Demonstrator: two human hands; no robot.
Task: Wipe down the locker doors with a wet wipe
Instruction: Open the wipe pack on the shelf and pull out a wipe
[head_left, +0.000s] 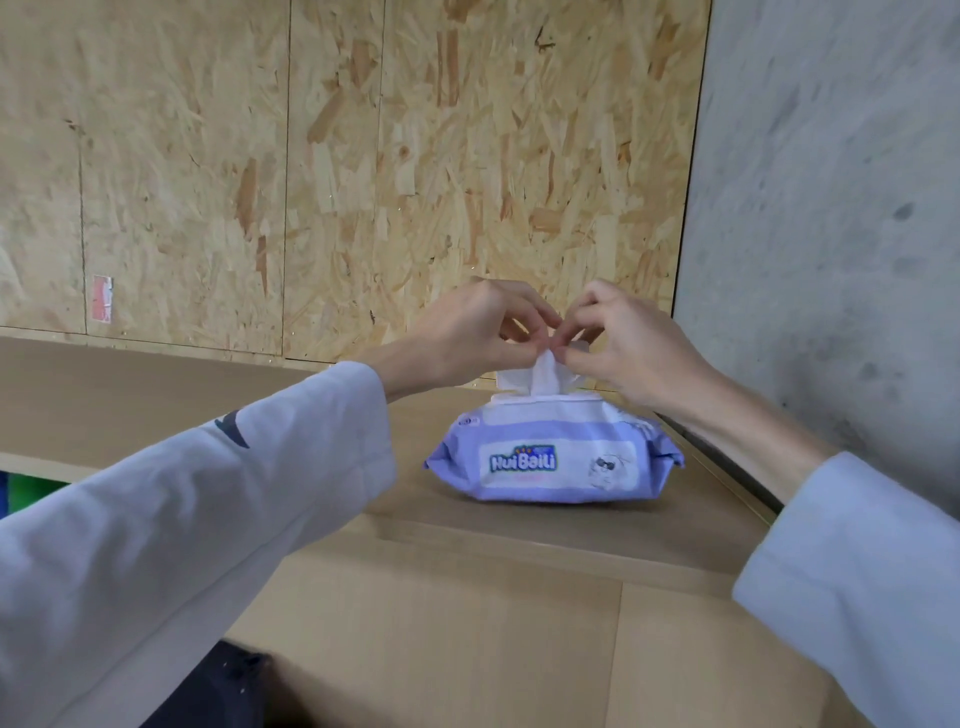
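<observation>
step: drawing soft white wet wipe (545, 375) from purple plastic pack (553, 457) | left hand (470, 332), right hand (631, 345): fingers pinching wipe | next: pull free

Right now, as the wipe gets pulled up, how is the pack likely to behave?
The wipe pack looks soft and wrinkled, so it probably flexes rather than stays rigid. Neither the left hand nor the right hand holds it down; both pinch the wipe, so it may lift or slide.
</observation>
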